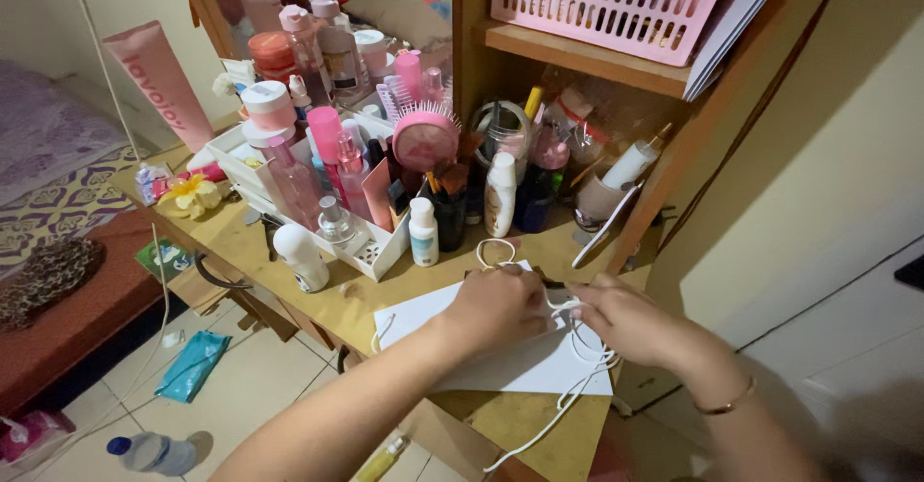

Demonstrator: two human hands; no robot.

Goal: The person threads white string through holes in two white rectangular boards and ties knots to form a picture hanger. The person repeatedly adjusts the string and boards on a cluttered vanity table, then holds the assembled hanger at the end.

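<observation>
Both forearms come in from the lower edge and meet over a white sheet of paper (pixel 520 362) that lies flat on the wooden worktop (pixel 241 241). The left hand (pixel 500 304) is curled almost closed, its fingers pinching a thin white cable (pixel 577 342) at the place where the loops gather. The right hand (pixel 626 320) is also closed around the same cable, just beside the left, so the two hands hold the bundle between them and keep the loops from springing apart. One loop stands up behind the left hand, and a long loose end hangs down over the front edge of the worktop, free because nothing holds it there.

Behind the paper, toiletries stand close together, upright so that they take little room: a small white bottle with a blue label (pixel 423 233), a taller white bottle (pixel 500 193), a white roll-on bottle (pixel 301 257), and a white plastic organiser tray (pixel 371 251) that keeps pink bottles and jars in compartments. A round pink hairbrush (pixel 424 138) stands with its bristles up in a dark cup.

Farther up, a pink plastic basket (pixel 606 1) sits on a wooden shelf (pixel 587 59).

On the left, lower down, the tiled floor (pixel 260 367) carries a clear plastic bottle with a blue cap (pixel 149 451) lying on its side and a teal flat packet (pixel 192 365).
</observation>
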